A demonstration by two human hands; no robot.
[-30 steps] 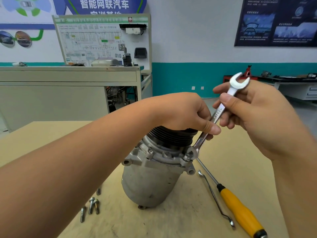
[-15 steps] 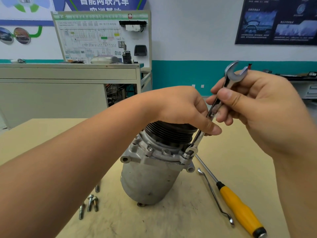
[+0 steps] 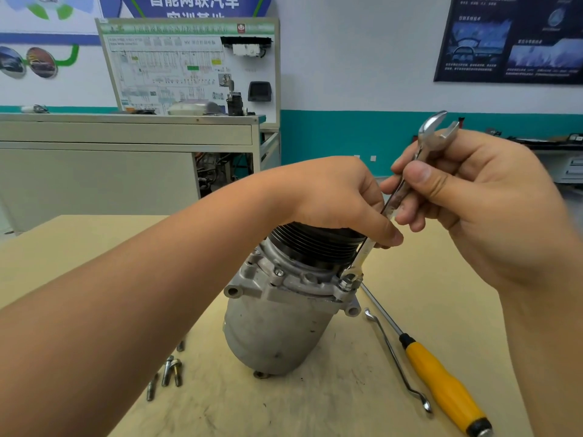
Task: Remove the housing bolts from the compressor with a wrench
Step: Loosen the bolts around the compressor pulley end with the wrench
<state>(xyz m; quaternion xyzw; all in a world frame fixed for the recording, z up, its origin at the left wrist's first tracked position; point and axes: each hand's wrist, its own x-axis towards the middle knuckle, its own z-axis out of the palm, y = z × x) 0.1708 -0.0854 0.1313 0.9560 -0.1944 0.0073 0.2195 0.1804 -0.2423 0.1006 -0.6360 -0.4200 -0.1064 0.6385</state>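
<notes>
My left arm is reaching across the front and hiding a big part of the tan table (image 3: pixel 94 234). Just past it, four loose bolts (image 3: pixel 170 372) are lying in a little bunch on the left. On the right, a screwdriver (image 3: pixel 441 383) with a yellow handle is lying flat. A thin bent metal rod (image 3: pixel 394 357) is lying right beside it.

Between them the compressor (image 3: pixel 277 326) is standing on its end, leaning a bit. It is grey and scuffed, with a black ribbed wheel (image 3: pixel 315 244) on top. My left hand (image 3: pixel 334 197) is cupping that wheel from above, thumb down its side, and covering most of it.

My right hand (image 3: pixel 479 197) is pinching the shiny wrench (image 3: pixel 394 206) with thumb and fingers curled round the upper part of its shaft. The wrench is slanting down, and its lower end is sitting on a bolt (image 3: pixel 346 283) at the rim. A second bolt (image 3: pixel 279 272) is showing further left on the rim.

Far back, a grey bench (image 3: pixel 94 171) is standing by the wall, and a white board (image 3: pixel 189 67) is standing up behind it.
</notes>
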